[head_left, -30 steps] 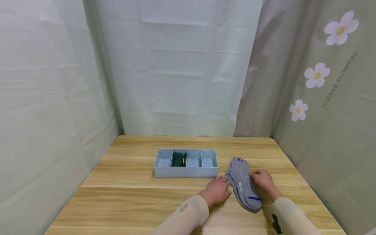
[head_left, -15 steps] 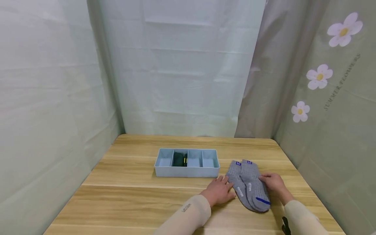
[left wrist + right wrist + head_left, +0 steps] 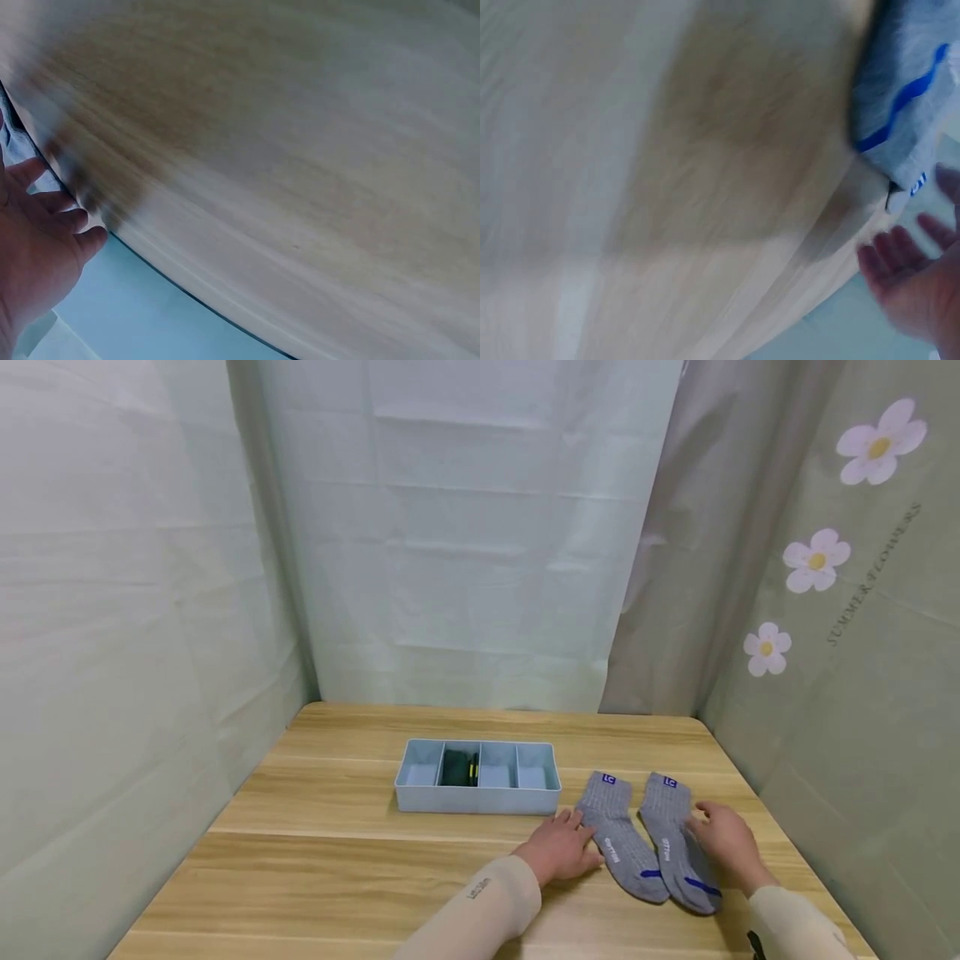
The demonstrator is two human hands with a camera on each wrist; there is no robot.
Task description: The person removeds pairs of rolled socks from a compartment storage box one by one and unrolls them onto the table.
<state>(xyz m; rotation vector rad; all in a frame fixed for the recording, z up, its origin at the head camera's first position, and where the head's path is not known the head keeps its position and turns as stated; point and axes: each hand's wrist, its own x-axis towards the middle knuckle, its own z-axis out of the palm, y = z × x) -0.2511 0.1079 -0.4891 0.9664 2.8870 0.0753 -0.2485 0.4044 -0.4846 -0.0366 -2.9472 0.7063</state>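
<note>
Two grey ankle socks lie flat side by side on the table, each with a blue toe stripe, a blue cuff label and white lettering. Beside the left sock (image 3: 609,810) my left hand (image 3: 558,846) rests with fingers extended, fingertips at its edge. In the left wrist view the same hand (image 3: 37,247) holds nothing. My right hand (image 3: 727,842) is just right of the right sock (image 3: 671,827). The right wrist view shows that hand (image 3: 915,281) with loosely spread fingers, apart from the grey sock (image 3: 907,90).
A pale blue tray (image 3: 477,801) with several compartments stands left of the socks. A dark green folded cloth item (image 3: 455,768) fills its second compartment. The wood-grain table (image 3: 337,877) is enclosed by hanging cloth (image 3: 450,568) behind and at both sides.
The right sock, stacked over the left one before, has been drawn off to the right and now lies beside it. My right hand moved right and let go; the left hand stayed nearly still.
</note>
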